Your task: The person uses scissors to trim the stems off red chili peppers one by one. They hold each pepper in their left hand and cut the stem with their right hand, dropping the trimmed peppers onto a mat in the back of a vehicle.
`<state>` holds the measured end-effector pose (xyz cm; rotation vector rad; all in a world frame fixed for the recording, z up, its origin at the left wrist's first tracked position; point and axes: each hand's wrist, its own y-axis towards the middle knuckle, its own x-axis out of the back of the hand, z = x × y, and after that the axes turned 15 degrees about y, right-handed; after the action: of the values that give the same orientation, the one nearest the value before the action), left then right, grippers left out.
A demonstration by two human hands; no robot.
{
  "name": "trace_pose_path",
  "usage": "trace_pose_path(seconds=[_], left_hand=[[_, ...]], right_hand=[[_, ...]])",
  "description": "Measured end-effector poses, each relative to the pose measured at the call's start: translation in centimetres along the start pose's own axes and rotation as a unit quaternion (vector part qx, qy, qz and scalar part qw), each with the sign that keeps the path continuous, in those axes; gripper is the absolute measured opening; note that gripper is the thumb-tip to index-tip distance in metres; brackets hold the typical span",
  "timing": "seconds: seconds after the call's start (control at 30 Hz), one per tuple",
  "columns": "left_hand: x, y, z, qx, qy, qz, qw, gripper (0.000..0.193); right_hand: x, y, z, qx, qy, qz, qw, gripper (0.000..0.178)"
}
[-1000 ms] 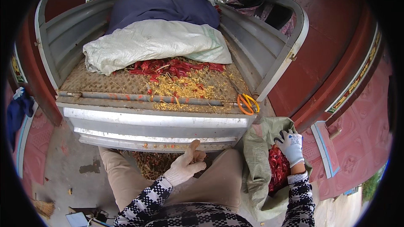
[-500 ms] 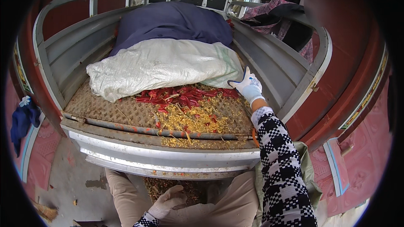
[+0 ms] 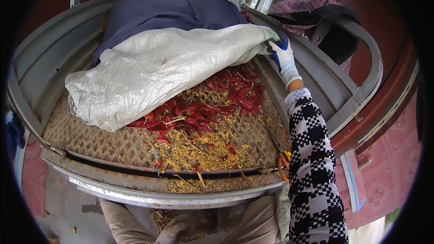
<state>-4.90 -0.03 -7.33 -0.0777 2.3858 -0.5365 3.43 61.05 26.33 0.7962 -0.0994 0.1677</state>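
My right hand, in a white glove with blue on the palm side, is closed on the right end of a white woven sack. That end is lifted and folded back toward the far side. Under and in front of the sack lie dried red chili peppers, with yellow seeds scattered nearer to me. My left hand, gloved in white, is low in front of my lap, fingers loosely apart and nothing visible in them. Scissors with orange and yellow handles lie beside my right forearm.
All this is on a rusty patterned cargo bed with grey metal side walls. Behind the sack a dark blue cloth covers a bulky heap. A plaid garment hangs over the right rail.
My right hand has closed on the sack and drawn its right end up and away, baring more red chilies. My view has shifted closer over the bed. The left hand is lower in view.
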Motion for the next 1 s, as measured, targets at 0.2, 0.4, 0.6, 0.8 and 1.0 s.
trace_pose_path(seconds=[0.2, 0.4, 0.6, 0.8, 1.0], left_hand=[[0.1, -0.6, -0.1, -0.012, -0.056, -0.024, 0.998, 0.045], [0.6, 0.3, -0.7, 0.006, -0.029, -0.04, 0.999, 0.042], [1.5, 0.8, 0.3, 0.023, -0.011, -0.064, 0.998, 0.041], [1.3, 0.9, 0.3, 0.022, -0.003, -0.084, 0.996, 0.04], [0.7, 0.5, 0.4, 0.018, -0.003, -0.117, 0.993, 0.04]], right_hand=[[-0.9, -10.0, -10.7, -0.287, -0.431, 0.134, 0.845, 0.068], [0.6, -5.7, -19.0, -0.211, -0.261, 0.141, 0.931, 0.06], [-2.7, -10.4, -20.0, -0.08, -0.214, 0.227, 0.947, 0.058], [-11.1, -17.3, 0.2, -0.094, -0.308, 0.424, 0.846, 0.063], [-8.7, -7.2, -1.3, 0.043, -0.364, 0.362, 0.857, 0.055]])
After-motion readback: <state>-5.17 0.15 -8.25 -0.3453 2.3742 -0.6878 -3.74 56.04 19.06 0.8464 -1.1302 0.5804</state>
